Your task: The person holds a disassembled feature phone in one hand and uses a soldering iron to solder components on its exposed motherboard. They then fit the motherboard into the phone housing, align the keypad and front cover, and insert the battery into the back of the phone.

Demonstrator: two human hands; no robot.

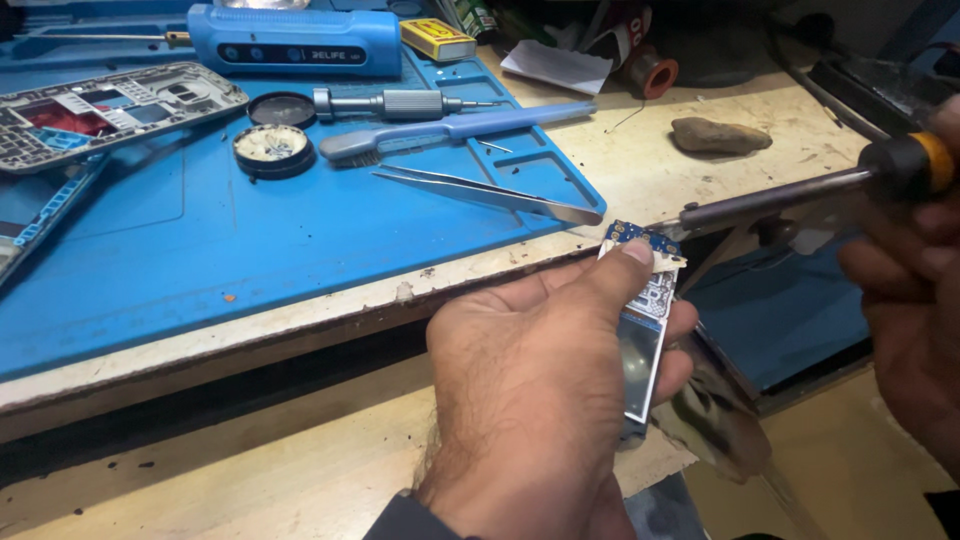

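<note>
Cluttered workbench (700, 170): left hand (530, 390) clamps circuit board (645, 330), right hand (915, 290) clasps soldering iron (800, 190).

R hand (905, 290) blurred, cut off – grip unclear.

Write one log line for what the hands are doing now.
left hand: holds circuit board | right hand: holds soldering iron, tip at board's top

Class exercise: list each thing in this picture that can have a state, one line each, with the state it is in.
left hand: gripping the circuit board
circuit board: held on edge, bare, out of its case
right hand: gripping the soldering iron
soldering iron: tip at the board's top edge
tweezers: lying on the mat, tips together
round tin: open, lid beside it
phone frame: stripped, lying flat
</note>
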